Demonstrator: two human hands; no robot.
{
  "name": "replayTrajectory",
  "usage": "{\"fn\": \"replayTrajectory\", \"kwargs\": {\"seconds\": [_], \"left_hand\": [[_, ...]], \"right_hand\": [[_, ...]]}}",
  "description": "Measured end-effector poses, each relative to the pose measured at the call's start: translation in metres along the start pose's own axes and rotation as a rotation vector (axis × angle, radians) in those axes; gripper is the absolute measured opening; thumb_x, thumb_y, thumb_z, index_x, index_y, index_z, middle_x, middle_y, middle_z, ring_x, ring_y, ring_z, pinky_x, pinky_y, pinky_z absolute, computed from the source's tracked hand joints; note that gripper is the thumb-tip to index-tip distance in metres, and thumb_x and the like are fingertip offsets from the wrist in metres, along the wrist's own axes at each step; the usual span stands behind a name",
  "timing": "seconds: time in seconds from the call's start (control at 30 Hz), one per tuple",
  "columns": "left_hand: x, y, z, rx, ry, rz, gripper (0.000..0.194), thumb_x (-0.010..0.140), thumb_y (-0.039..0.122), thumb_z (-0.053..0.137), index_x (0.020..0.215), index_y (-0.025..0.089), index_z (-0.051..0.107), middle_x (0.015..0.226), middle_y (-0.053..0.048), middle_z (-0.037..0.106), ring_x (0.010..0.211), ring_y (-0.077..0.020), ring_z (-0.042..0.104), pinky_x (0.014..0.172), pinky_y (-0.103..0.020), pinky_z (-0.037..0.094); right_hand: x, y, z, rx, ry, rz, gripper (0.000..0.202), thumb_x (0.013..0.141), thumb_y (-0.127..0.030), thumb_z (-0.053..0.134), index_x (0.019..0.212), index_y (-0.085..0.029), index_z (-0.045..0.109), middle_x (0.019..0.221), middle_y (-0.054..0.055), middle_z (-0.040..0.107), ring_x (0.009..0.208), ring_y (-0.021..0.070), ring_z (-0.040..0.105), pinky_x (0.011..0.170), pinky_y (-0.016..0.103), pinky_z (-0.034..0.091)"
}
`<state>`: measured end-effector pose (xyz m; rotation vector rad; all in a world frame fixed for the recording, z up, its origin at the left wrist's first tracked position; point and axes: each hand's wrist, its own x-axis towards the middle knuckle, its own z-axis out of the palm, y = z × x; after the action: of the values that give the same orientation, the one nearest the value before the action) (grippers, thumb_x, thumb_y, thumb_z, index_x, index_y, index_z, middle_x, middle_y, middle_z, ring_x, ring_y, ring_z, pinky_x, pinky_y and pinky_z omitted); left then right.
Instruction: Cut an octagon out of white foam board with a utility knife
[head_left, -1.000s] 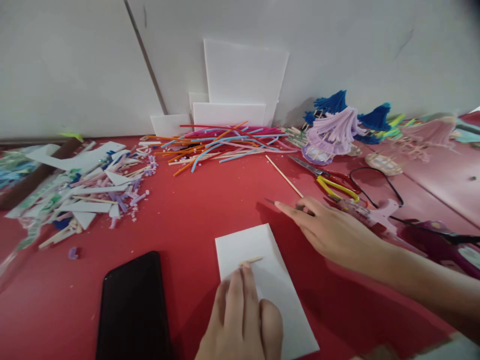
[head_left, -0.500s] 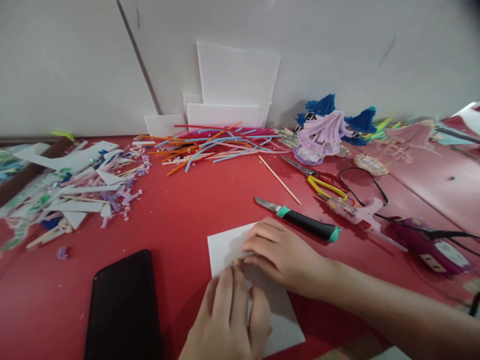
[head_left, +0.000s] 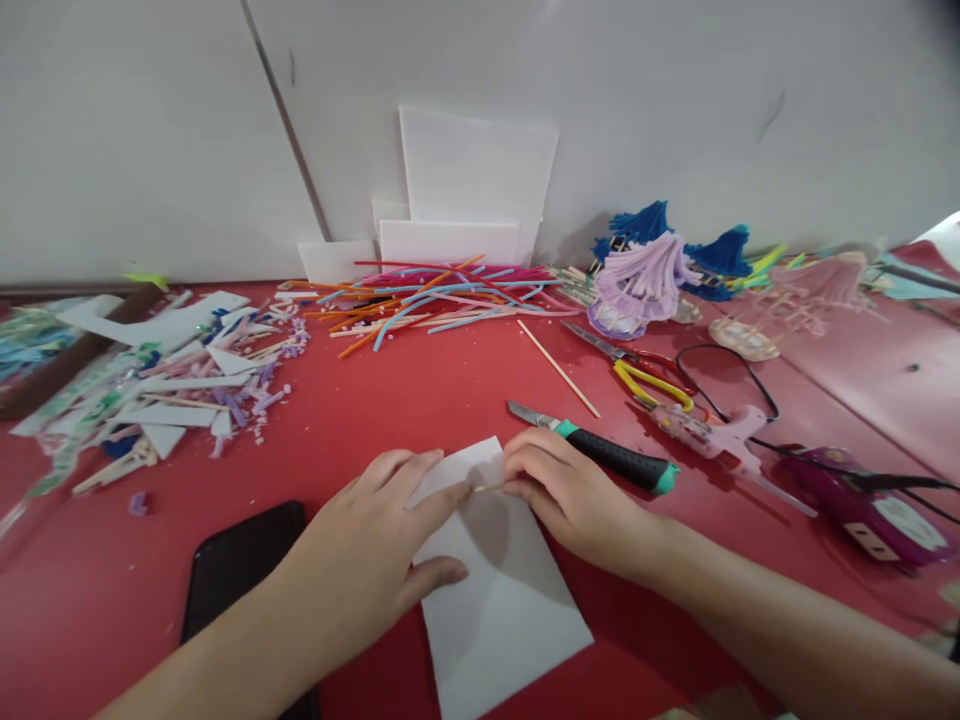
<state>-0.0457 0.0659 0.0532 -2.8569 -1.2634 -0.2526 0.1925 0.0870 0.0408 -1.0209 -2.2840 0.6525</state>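
Note:
A white sheet of foam board or card lies on the red tabletop under both hands. My right hand rests at the sheet's far right edge, its fingers closed on a short thin wooden stick. That stick lies low over the sheet and points left. My left hand is spread over the sheet's left edge, thumb apart, its index fingertip at the stick's left end. Just beyond my right hand is a utility knife with a black and green handle, blade out.
Left are a black phone, partly under my left forearm, and a scrap pile. Coloured strips lie at the back. Right are a longer wooden stick, pliers, a glue gun and small tasselled models.
My left hand has opened out and moved up and left, uncovering more of the sheet and the short stick. The sheet has turned slightly. My right hand has shifted a little right.

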Motion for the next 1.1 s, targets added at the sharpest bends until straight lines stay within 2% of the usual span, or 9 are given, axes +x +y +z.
{"fn": "replayTrajectory", "kwargs": {"seconds": [0.1,0.2,0.3,0.4,0.53,0.67,0.87,1.0,1.1], "left_hand": [[-0.007,0.012,0.005,0.081,0.046,-0.079,0.055,0.076,0.040,0.074,0.126,0.025,0.057,0.123,-0.014,0.063,0.102,-0.0336,0.061,0.077,-0.047,0.055],[-0.015,0.027,0.009,0.169,0.112,-0.164,0.049,0.080,0.038,0.066,0.125,0.019,0.059,0.120,-0.019,0.062,0.095,-0.0351,0.061,0.070,-0.048,0.055],[-0.020,0.039,0.009,0.208,0.095,-0.201,0.049,0.079,0.037,0.066,0.124,0.018,0.060,0.121,-0.018,0.062,0.089,-0.0334,0.061,0.066,-0.046,0.055],[-0.021,0.045,0.004,0.226,0.068,-0.213,0.053,0.074,0.037,0.074,0.121,0.017,0.063,0.121,-0.019,0.063,0.087,-0.0325,0.062,0.065,-0.045,0.056],[-0.018,0.044,0.002,0.220,0.110,-0.200,0.055,0.069,0.037,0.079,0.117,0.015,0.064,0.117,-0.020,0.063,0.086,-0.0336,0.061,0.063,-0.045,0.056],[-0.014,0.040,0.003,0.181,0.141,-0.162,0.059,0.067,0.038,0.080,0.116,0.010,0.063,0.120,-0.023,0.060,0.103,-0.0409,0.056,0.071,-0.050,0.055],[-0.007,0.034,0.006,0.061,0.138,-0.125,0.051,0.081,0.038,0.066,0.123,0.010,0.057,0.130,-0.022,0.054,0.111,-0.0385,0.054,0.078,-0.050,0.055],[-0.004,0.028,0.009,0.044,0.096,-0.113,0.046,0.087,0.034,0.061,0.131,0.021,0.054,0.135,-0.017,0.053,0.108,-0.0342,0.056,0.079,-0.048,0.055],[-0.004,0.024,0.012,0.063,0.073,-0.124,0.042,0.087,0.033,0.061,0.128,0.027,0.058,0.134,-0.014,0.055,0.102,-0.0326,0.058,0.076,-0.048,0.055]], "right_hand": [[0.000,0.000,-0.001,-0.016,0.021,0.043,0.017,0.093,-0.009,0.046,0.082,-0.020,0.052,0.084,0.005,0.060,0.081,0.0190,0.057,0.075,0.032,0.048],[-0.001,0.001,0.000,-0.008,0.022,0.073,0.014,0.094,-0.010,0.046,0.088,-0.019,0.056,0.084,0.004,0.063,0.080,0.0183,0.059,0.073,0.031,0.049],[-0.002,0.003,0.003,0.006,0.015,0.048,0.014,0.094,-0.011,0.048,0.096,-0.018,0.060,0.088,0.006,0.066,0.084,0.0185,0.061,0.076,0.031,0.050],[-0.003,0.005,0.005,0.015,-0.010,-0.001,0.015,0.094,-0.012,0.050,0.095,-0.017,0.064,0.090,0.007,0.066,0.086,0.0186,0.061,0.079,0.031,0.050],[-0.003,0.005,0.006,0.004,-0.016,-0.021,0.013,0.093,-0.013,0.054,0.096,-0.016,0.066,0.091,0.008,0.066,0.086,0.0190,0.061,0.079,0.032,0.049],[-0.003,0.004,0.007,-0.015,0.001,-0.027,0.011,0.092,-0.012,0.055,0.095,-0.016,0.066,0.090,0.007,0.065,0.085,0.0191,0.060,0.078,0.032,0.049],[-0.003,0.005,0.006,-0.021,-0.019,-0.047,0.014,0.093,-0.010,0.054,0.097,-0.016,0.066,0.092,0.007,0.065,0.086,0.0190,0.060,0.080,0.032,0.049],[-0.002,0.010,0.001,-0.109,0.024,-0.014,0.014,0.093,-0.010,0.052,0.093,-0.015,0.065,0.089,0.008,0.064,0.084,0.0208,0.059,0.079,0.035,0.048],[-0.002,0.014,-0.001,-0.147,0.061,0.033,0.014,0.093,-0.010,0.052,0.090,-0.015,0.064,0.088,0.008,0.065,0.083,0.0214,0.060,0.078,0.036,0.049]]}}
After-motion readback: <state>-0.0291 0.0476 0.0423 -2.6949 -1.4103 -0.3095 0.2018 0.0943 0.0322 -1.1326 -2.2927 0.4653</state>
